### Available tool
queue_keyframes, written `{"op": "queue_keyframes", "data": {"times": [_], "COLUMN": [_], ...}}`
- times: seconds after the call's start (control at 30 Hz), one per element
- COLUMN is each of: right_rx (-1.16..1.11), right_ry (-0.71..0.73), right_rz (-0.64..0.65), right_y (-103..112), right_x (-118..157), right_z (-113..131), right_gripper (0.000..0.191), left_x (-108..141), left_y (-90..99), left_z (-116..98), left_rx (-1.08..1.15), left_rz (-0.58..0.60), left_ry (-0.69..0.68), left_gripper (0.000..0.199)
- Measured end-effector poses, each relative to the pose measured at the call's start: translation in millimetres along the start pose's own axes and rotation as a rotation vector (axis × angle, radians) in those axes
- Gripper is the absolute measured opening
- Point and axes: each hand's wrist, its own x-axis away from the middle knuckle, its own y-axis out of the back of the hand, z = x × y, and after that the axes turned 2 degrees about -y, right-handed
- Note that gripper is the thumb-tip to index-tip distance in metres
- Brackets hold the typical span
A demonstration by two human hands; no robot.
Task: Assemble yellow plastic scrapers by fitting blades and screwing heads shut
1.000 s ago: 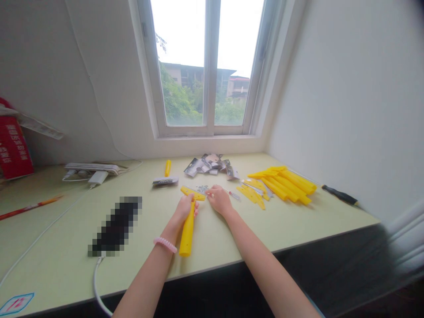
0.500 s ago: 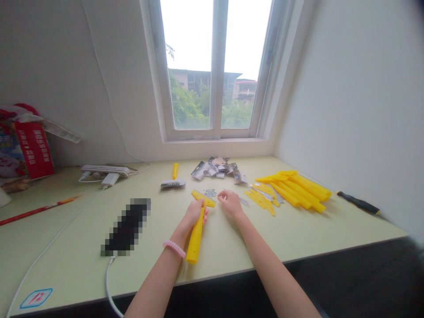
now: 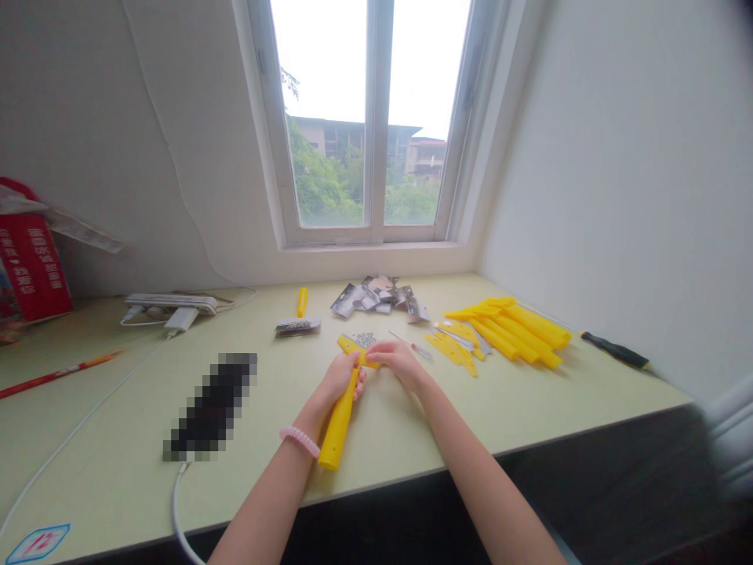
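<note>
A yellow scraper-like tool (image 3: 337, 431) with a T-shaped head slants toward the table's front edge. My left hand (image 3: 340, 378) wraps round its neck just below the head. The thumb and fingers of my right hand (image 3: 401, 362) are pinched together at the right end of the head; whatever is between them is too small or hidden to make out. Just behind the head lies a pile of small metal pieces of hardware (image 3: 365, 339). A small screwdriver with a clear handle (image 3: 421, 351) rests beyond my right hand.
On the right lie flat yellow plates (image 3: 452, 353), a heap of yellow handles (image 3: 523, 336) and a black-handled tool (image 3: 615, 350). Packets (image 3: 376, 295) and another yellow-handled tool (image 3: 302, 303) are at the back. A power strip (image 3: 170, 301) and a pixelated dark object (image 3: 212, 408) with a cable occupy the left.
My right hand has moved left, from beside the metal pieces onto the right end of the tool's head. My left hand keeps its hold. The view has shifted slightly right.
</note>
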Motion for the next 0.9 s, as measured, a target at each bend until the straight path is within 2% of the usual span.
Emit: {"op": "queue_keyframes", "data": {"times": [0.4, 0.6, 0.9], "right_rx": [-0.003, -0.059, -0.159], "right_ry": [-0.026, -0.041, -0.102], "right_rz": [-0.030, 0.015, -0.020], "right_y": [-0.2, -0.2, -1.0], "right_x": [2.2, -0.2, 1.4], "right_z": [0.2, -3.3, -1.9], "right_gripper": [0.015, 0.016, 0.029], "left_x": [-1.3, -2.7, 0.5], "left_y": [1.4, 3.4, 1.8], "left_z": [2.2, 4.2, 1.2], "left_rx": [0.015, 0.009, -0.004], "left_rz": [0.010, 0.040, 0.046], "left_ry": [0.003, -0.003, -0.001], "left_gripper": [0.017, 0.016, 0.021]}}
